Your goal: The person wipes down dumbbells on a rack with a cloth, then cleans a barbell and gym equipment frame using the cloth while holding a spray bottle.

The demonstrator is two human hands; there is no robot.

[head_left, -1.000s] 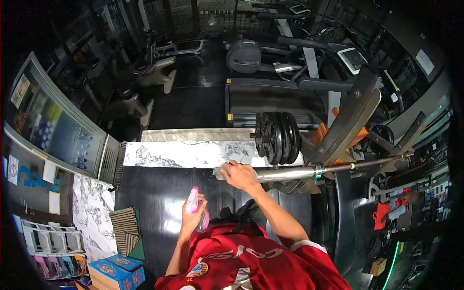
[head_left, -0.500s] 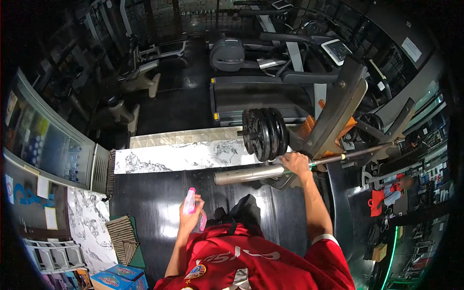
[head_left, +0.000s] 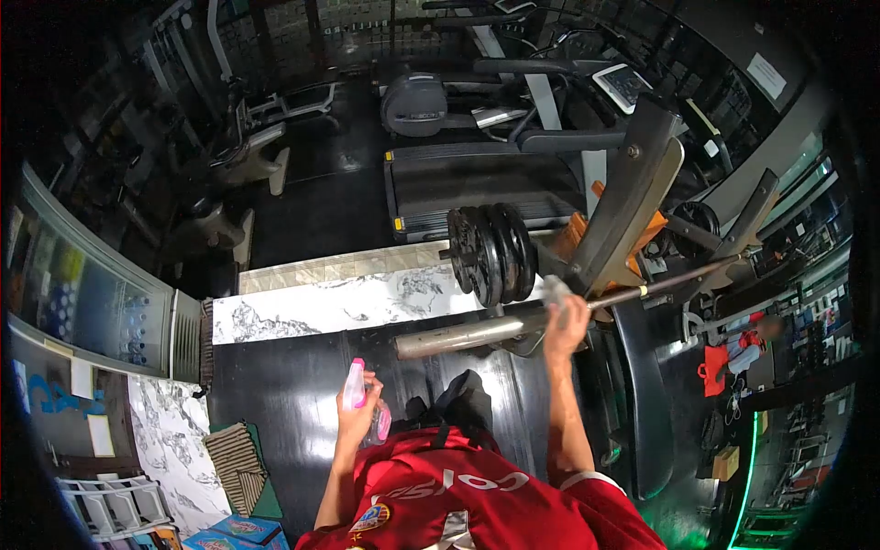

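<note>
My left hand (head_left: 353,420) is wrapped around a pink and white spray bottle (head_left: 355,385), held low in front of my shirt. Close to the thick metal sleeve of a barbell (head_left: 454,338), my right hand (head_left: 567,328) grips a small grey cloth (head_left: 555,291), partly blurred. The barbell lies across a bench rack upright (head_left: 632,192). Whether the cloth touches the bar or upright, I cannot tell. Just beyond the sleeve, several black weight plates (head_left: 495,255) hang on a peg.
A treadmill (head_left: 486,188) stands beyond the marble-patterned step (head_left: 321,307). At the left is a glass-door fridge (head_left: 92,284); a striped mat (head_left: 236,463) and blue boxes (head_left: 240,532) lie below. A padded black bench (head_left: 642,403) is at the right, with another person (head_left: 747,348) farther off.
My right hand has lifted off the bar and turned upward, bringing the grey cloth into sight. My left hand still holds the spray bottle. The view has shifted slightly.
</note>
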